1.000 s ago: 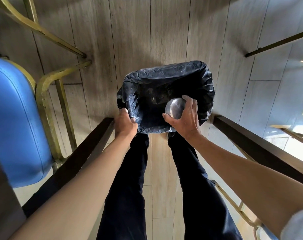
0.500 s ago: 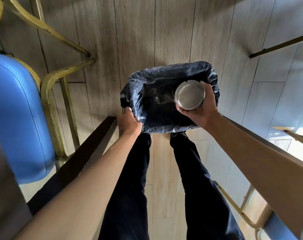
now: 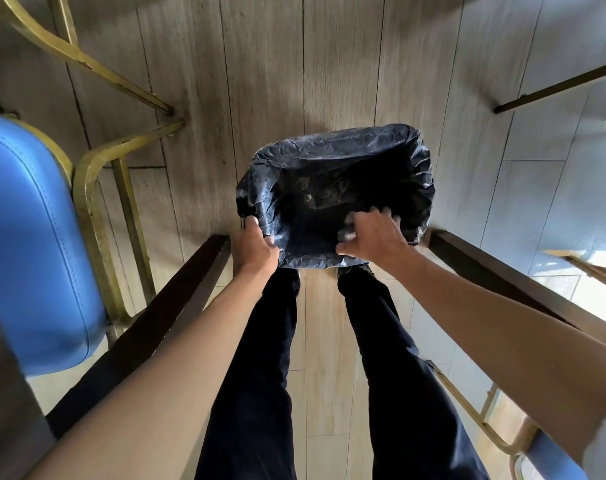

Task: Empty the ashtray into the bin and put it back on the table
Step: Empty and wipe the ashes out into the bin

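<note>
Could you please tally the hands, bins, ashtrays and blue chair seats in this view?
Bins: 1, the black-lined bin.
Hands: 2, left hand gripping its rim, right hand over its opening.
Ashtrays: 1, the ashtray, mostly hidden under the right hand.
Blue chair seats: 2, left seat and lower-right seat.
Total: 6.

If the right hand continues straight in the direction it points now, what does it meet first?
Probably the black bag lining the bin: the right hand, turned down over the opening, points into it. It looks shut on the barely visible ashtray, so depth is unclear.
</note>
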### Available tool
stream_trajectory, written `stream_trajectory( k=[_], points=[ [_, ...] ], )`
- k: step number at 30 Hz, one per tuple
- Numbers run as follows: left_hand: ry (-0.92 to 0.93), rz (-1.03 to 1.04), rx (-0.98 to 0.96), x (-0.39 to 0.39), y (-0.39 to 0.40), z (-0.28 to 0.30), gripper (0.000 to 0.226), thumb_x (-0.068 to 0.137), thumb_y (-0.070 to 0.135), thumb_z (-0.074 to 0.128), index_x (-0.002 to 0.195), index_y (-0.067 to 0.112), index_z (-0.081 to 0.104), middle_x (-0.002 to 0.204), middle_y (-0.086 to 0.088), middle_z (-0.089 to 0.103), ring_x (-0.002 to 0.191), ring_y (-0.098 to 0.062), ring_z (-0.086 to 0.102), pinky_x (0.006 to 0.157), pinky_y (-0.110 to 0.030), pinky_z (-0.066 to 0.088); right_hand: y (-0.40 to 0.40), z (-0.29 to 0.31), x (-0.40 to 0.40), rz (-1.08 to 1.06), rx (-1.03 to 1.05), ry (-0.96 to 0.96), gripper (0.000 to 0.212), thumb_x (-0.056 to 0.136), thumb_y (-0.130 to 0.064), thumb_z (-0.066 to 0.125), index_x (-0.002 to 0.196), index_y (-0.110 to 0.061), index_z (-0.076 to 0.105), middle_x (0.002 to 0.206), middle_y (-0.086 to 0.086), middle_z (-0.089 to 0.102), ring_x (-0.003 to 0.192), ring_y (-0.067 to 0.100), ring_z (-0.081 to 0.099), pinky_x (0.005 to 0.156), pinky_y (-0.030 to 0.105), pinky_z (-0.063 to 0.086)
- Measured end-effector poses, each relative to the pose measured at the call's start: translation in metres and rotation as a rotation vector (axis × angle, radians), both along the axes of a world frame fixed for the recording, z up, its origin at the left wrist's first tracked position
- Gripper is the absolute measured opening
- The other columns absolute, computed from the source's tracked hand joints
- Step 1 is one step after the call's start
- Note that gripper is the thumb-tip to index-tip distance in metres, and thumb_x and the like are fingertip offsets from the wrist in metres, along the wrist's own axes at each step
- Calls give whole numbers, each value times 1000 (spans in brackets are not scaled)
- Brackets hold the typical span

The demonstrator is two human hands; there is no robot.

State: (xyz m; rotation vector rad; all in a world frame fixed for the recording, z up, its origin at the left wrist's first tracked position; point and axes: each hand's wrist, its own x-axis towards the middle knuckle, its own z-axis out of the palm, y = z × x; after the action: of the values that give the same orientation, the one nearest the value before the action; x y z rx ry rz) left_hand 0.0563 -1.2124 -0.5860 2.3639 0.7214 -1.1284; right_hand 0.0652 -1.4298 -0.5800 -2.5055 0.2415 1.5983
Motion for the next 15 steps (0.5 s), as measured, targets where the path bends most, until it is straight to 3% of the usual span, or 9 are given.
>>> stream_trajectory(
  k=[3,6,10,13,15],
  points=[
    [-3,0,-5,0,-1,1,18,93,8,58,97,15,41,107,-19,62,89,-34,70,75,-42,58,-1,-2,-5,-75,11,-36,62,76,-52,77,132,-27,65,128,20,61,126,44,49,105,52,41],
    [3,-18,12,1,-2,2,18,94,8,58,110,8,49,113,-20,60,97,-35,65,75,-39,53,-4,-4,-4,-102,36,29,61,74,-54,77,129,-30,68,127,17,63,127,43,49,104,51,43],
    [4,-20,10,2,-3,3,22,95,8,57,116,7,49,116,-21,59,100,-37,64,74,-35,47,-9,-6,1,-162,73,92,65,64,-61,73,122,-30,70,115,8,74,119,39,60,100,47,51],
    [12,-19,10,3,-3,5,20,95,7,56,113,8,49,115,-22,59,99,-38,64,79,-39,54,-12,-5,9,-357,129,10,65,68,-54,76,124,-20,68,107,4,71,105,28,64,87,34,52],
    [15,-14,3,4,-3,5,22,94,7,56,115,8,49,116,-23,59,100,-39,64,84,-43,56,-14,-1,18,-621,185,-18,61,76,-50,78,129,-22,66,108,0,68,100,22,62,82,29,49]
  ],
)
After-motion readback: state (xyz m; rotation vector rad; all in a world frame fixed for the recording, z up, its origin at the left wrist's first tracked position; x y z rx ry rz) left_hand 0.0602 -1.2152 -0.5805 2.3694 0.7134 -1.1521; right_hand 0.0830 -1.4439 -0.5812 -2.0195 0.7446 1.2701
